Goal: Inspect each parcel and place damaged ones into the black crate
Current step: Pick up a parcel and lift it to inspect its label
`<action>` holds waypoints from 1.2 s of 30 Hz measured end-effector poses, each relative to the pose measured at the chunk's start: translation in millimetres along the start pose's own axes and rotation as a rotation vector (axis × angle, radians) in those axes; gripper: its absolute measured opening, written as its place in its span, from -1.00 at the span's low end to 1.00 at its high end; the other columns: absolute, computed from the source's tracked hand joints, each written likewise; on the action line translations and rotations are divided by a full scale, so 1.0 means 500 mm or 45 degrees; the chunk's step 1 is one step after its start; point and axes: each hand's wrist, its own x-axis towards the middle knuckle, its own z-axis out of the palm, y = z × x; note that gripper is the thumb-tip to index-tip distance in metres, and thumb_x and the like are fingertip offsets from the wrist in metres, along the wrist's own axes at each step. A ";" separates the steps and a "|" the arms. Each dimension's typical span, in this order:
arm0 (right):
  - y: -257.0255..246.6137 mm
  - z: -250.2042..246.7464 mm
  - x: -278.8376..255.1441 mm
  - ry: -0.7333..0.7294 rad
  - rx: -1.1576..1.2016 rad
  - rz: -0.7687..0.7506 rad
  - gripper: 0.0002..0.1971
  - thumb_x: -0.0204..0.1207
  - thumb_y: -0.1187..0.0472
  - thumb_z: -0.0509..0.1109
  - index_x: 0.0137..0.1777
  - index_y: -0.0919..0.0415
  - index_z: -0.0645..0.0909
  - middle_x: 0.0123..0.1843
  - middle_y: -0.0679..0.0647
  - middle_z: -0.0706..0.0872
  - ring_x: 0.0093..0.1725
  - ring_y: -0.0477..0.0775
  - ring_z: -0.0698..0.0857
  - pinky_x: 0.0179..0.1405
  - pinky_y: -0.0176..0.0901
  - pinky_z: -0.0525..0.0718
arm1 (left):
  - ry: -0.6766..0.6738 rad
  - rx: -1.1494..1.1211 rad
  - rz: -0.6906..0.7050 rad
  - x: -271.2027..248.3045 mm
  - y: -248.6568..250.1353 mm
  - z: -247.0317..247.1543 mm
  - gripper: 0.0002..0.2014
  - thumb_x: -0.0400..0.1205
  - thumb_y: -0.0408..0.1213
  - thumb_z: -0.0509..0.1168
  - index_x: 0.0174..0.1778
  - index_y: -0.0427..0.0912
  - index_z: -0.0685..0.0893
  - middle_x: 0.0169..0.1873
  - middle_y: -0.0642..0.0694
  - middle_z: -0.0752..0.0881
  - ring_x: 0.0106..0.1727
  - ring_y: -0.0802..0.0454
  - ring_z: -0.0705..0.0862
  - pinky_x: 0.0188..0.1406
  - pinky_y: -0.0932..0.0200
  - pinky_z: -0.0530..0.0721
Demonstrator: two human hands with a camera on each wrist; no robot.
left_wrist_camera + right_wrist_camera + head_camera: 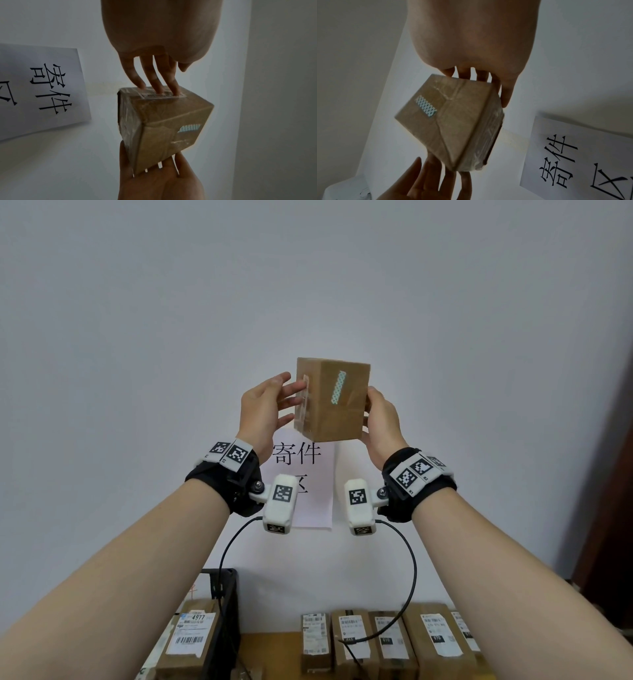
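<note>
I hold a small brown cardboard parcel up in front of the wall, wrapped in clear tape with a teal patterned strip on one face. My left hand presses straight fingers on its labelled left face, thumb apart. My right hand grips the right side, thumb at the front edge and fingers behind. The wrist views show the parcel between both hands. The black crate stands low at the left with a labelled parcel in it.
A row of several labelled brown parcels stands on the wooden table against the wall. A white paper sign with black characters hangs behind my wrists. A dark door frame runs down the right edge.
</note>
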 end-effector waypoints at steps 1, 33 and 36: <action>0.001 0.000 0.002 0.001 0.002 0.012 -0.63 0.80 -0.01 0.11 0.04 0.09 0.73 -0.11 -0.04 0.81 -0.10 0.02 0.75 0.10 0.05 0.71 | -0.009 0.033 0.023 0.002 -0.002 -0.001 -0.74 0.81 -0.16 0.25 0.38 -0.08 0.70 0.03 0.03 0.90 0.06 0.12 0.82 0.08 0.05 0.71; 0.009 -0.004 0.003 0.008 0.078 -0.153 -0.80 0.69 0.10 0.41 0.25 0.10 0.73 0.24 0.09 0.85 0.26 0.09 0.82 0.44 0.23 0.70 | -0.087 0.100 -0.011 0.009 -0.020 -0.002 -0.79 0.72 -0.10 0.44 0.18 -0.12 0.81 0.06 0.01 0.87 0.16 0.10 0.83 0.04 0.11 0.77; 0.009 -0.007 -0.002 -0.001 0.112 -0.153 -0.82 0.68 0.19 0.41 0.23 0.09 0.75 0.26 0.12 0.85 0.28 0.14 0.82 0.42 0.18 0.72 | -0.088 0.077 -0.010 0.008 -0.021 -0.001 -0.86 0.71 -0.20 0.44 0.14 -0.10 0.81 0.12 -0.04 0.86 0.19 0.07 0.82 -0.04 0.16 0.76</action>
